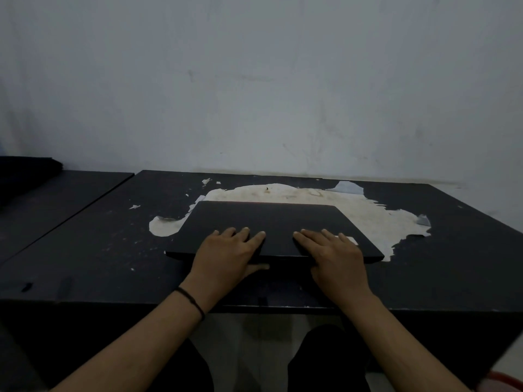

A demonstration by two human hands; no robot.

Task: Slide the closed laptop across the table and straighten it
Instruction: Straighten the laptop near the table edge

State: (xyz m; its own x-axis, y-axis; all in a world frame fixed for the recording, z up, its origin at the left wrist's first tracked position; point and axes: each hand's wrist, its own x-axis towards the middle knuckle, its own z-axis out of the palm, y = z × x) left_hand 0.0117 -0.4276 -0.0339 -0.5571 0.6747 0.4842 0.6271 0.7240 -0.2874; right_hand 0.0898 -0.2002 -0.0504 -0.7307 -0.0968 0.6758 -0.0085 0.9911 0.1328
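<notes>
A closed black laptop lies near the middle of a worn dark desk, the left hand and right hand spread flat on its near edge, thumbs below; it looks nearly square, perhaps needing slight straightening.

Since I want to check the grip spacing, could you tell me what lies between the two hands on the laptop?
In the head view, only bare black lid of the closed laptop lies between the left hand and the right hand; nothing else is there.
</notes>
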